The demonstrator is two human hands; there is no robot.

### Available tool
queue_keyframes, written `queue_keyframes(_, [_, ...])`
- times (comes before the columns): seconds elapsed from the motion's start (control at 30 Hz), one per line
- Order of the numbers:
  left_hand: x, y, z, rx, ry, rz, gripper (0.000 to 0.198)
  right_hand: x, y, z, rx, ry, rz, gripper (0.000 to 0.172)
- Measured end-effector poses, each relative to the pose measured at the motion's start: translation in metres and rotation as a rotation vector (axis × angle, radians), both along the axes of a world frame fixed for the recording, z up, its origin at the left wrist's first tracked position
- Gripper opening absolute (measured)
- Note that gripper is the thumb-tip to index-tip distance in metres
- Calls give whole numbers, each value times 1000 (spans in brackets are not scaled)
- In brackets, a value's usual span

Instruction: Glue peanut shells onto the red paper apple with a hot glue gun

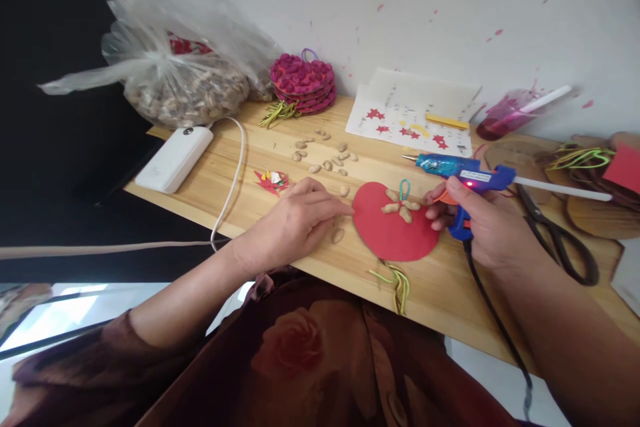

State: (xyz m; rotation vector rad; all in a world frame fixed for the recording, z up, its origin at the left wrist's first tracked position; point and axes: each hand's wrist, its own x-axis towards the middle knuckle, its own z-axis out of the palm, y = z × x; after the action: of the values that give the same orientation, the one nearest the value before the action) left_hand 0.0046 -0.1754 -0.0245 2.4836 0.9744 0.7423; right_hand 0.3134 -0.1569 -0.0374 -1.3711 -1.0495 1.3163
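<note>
My right hand is wrapped round a blue hot glue gun, its nozzle pointing left and its small light lit red. A white glue stick sticks out of the back of the gun. My left hand lies low over the table, fingers stretched out, the index fingertip at the left edge of a red heart-shaped card. Several peanuts sit in a flower-like cluster near the card's top, below a teal loop. A yellow-green tassel hangs from its lower end.
Loose peanuts are scattered behind my left hand. Farther back stand bagged peanuts, stacked pink ornaments, paper with red cutouts and a cup. A power bank lies left, scissors right.
</note>
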Motion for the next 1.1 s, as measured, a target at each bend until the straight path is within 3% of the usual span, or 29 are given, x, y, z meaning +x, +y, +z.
queue_keyframes(0.6, [-8,-19,-3,-33,64,17,23,-1,-1,2,10,-8,-3,41])
queue_keyframes(0.93, [9,-21,-9,-71,70,49,15,-1,0,1,1,-16,9,40])
queue_keyframes(1.1, [-9,-12,-3,-14,18,30,18,-2,0,1,-7,-4,5,41])
